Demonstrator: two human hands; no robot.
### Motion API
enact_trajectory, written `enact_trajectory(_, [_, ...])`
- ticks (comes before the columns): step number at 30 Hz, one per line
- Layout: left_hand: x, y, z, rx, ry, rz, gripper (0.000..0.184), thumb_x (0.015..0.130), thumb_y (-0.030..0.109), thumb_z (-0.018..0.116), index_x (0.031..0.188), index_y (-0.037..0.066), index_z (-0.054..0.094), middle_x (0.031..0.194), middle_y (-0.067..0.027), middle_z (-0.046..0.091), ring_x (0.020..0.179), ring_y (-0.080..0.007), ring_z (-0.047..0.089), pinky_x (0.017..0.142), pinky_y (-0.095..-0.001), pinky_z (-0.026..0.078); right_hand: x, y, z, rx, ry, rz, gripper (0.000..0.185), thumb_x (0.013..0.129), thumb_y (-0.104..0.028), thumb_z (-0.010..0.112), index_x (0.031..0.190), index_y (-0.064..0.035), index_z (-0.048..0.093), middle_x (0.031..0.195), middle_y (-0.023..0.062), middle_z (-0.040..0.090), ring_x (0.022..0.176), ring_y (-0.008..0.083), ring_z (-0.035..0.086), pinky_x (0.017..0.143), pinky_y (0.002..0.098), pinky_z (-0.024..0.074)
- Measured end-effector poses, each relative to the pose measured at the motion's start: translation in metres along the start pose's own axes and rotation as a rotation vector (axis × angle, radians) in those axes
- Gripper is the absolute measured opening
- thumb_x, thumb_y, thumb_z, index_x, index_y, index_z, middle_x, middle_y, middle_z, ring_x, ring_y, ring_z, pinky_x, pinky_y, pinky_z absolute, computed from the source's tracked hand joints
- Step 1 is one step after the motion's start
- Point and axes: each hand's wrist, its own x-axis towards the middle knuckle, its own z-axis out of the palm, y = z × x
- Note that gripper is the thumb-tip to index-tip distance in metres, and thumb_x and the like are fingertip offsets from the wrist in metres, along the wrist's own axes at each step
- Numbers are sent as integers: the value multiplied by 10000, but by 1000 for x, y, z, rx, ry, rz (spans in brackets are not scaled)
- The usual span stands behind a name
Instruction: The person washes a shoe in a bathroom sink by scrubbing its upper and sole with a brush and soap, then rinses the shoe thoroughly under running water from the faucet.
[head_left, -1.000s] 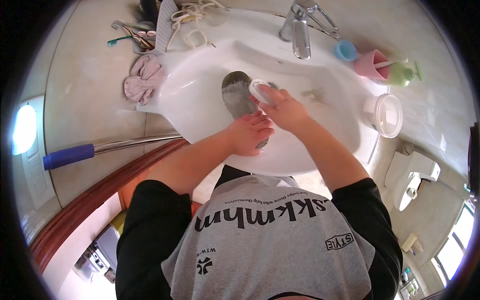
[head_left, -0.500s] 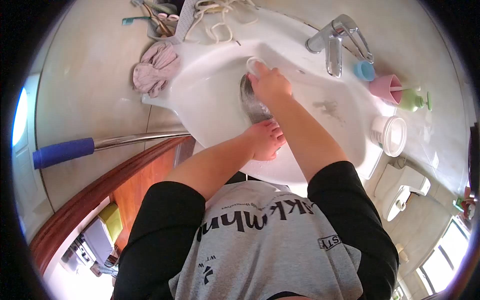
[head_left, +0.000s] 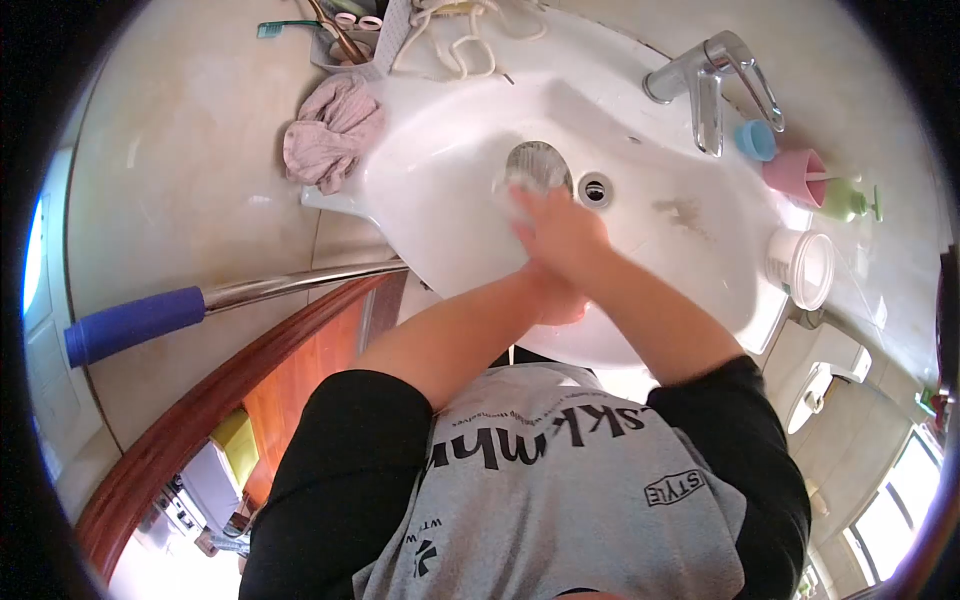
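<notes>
A dark grey shoe (head_left: 538, 163) with whitish foam on it lies in the white sink (head_left: 440, 190). My left hand (head_left: 556, 303) is closed round its near end, mostly covered by my right forearm. Over the shoe, my right hand (head_left: 566, 236) is smeared by motion. Its fingers are closed on a white scrubbing brush (head_left: 506, 192), which is blurred and partly hidden against the white basin. The drain (head_left: 595, 190) shows just right of the shoe.
A chrome faucet (head_left: 708, 90) rises at the back right. Along the right rim stand a blue cap (head_left: 756, 141), a pink cup (head_left: 793, 176), a green pump bottle (head_left: 845, 200) and a white tub (head_left: 800, 268). A pink cloth (head_left: 333, 135) hangs at the left rim.
My right hand has moved down along the shoe toward my left hand, bringing the brush with it. The shoe's far end and the drain are now exposed. The whole view has shifted slightly.
</notes>
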Motion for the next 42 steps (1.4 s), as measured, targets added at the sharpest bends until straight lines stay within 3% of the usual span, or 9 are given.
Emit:
enact_trajectory(2, [5,0,-1,-172,96,-74,504,820,279,622,1276,67,585,1366,-143,561,1325,-297,469,1125,-455,338,-19,-3,-1,-146,-109,-153,519,982,-440,509,1460,-268,402,1158,210,581,1003,381,664,803,492,563])
enact_trajectory(6, [2,3,-8,96,189,118,436,820,240,613,1208,43,631,1321,-157,594,1280,-326,515,1091,-492,370,64,-7,-11,-124,23,83,498,982,-457,497,1426,-243,424,1148,212,586,1017,367,664,803,486,567])
enact_trajectory(9, [1,18,-36,160,-323,-46,524,901,265,498,1394,86,497,1475,-123,469,1391,-269,407,1162,-438,287,21,5,1,-57,1,21,440,993,-439,477,1376,-222,457,1166,214,589,980,388,672,749,487,582])
enact_trajectory(14, [7,0,1,46,-73,38,601,811,236,590,1364,21,493,1395,-185,518,1332,-341,448,1154,-446,296,2,14,-12,-233,-79,-81,419,1001,-418,470,1366,-213,460,1190,233,590,969,415,670,756,502,582])
enact_trajectory(18, [5,-1,-3,159,63,83,547,873,271,531,1367,38,492,1498,-124,432,1417,-294,364,1184,-441,265,53,16,-16,-76,9,138,478,995,-440,476,1433,-257,419,1149,268,596,997,443,660,794,507,573])
enact_trajectory(21, [16,1,-14,-82,-291,-56,518,796,245,615,1267,34,570,1425,-142,484,1378,-320,390,1165,-459,283,-10,24,-5,-20,14,77,453,996,-447,471,1400,-246,438,1158,263,595,1017,440,656,819,516,563])
enact_trajectory(28, [8,0,-5,102,60,133,390,802,264,609,1110,25,592,1385,-153,516,1404,-307,375,1184,-417,271,58,44,-11,-33,50,224,522,974,-480,490,1449,-280,401,1236,233,574,1061,409,651,874,505,551])
enact_trajectory(33, [9,2,-8,90,-165,65,616,792,266,638,1333,7,501,1437,-145,483,1377,-313,409,1167,-445,298,-19,60,10,39,70,171,539,973,-487,493,1464,-288,394,1231,220,579,1083,405,643,882,503,548])
enact_trajectory(42, [5,7,-18,182,-22,139,469,828,262,590,1228,20,550,1398,-147,511,1398,-308,389,1191,-437,265,40,51,-13,103,89,135,511,959,-494,506,1421,-282,446,1278,224,570,1120,400,621,913,512,532])
